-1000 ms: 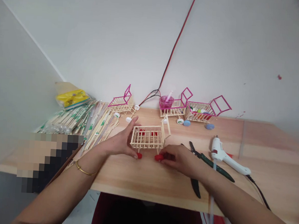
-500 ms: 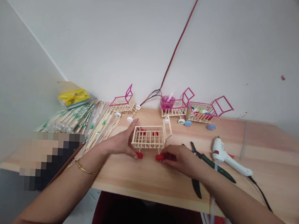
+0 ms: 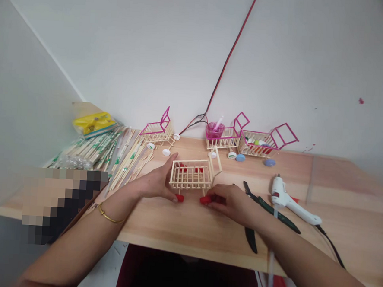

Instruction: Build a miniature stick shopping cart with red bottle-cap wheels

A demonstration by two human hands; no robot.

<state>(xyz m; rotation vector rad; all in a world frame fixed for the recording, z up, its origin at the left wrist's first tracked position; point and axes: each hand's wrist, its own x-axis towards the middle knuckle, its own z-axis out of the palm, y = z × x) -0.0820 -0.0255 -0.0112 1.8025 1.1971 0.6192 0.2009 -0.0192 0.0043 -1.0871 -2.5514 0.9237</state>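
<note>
A small stick-built shopping cart (image 3: pixel 190 186) of plain wood stands on the table in front of me, with a raised handle at its right end. Its wheels are red caps. My left hand (image 3: pixel 155 182) spans the cart's left end, fingers behind it and thumb against the front left red wheel (image 3: pixel 179 198). At the other end, my right hand (image 3: pixel 228 200) pinches the front right red wheel (image 3: pixel 205 199) between thumb and fingers. Two more red wheels show through the basket at the back.
Along the wall stand stick carts with magenta rims, one at left (image 3: pixel 158 135) and two at right; a purple cup (image 3: pixel 214 131) is among them. Wooden sticks (image 3: pixel 125 157) and a yellow bag (image 3: pixel 95 123) lie left. Dark-handled cutters (image 3: pixel 276 213) and a white glue gun (image 3: pixel 282 199) lie right.
Both hands keep their places on the cart, almost still. The cart's handle has shifted slightly to the right; the view itself moved a little.
</note>
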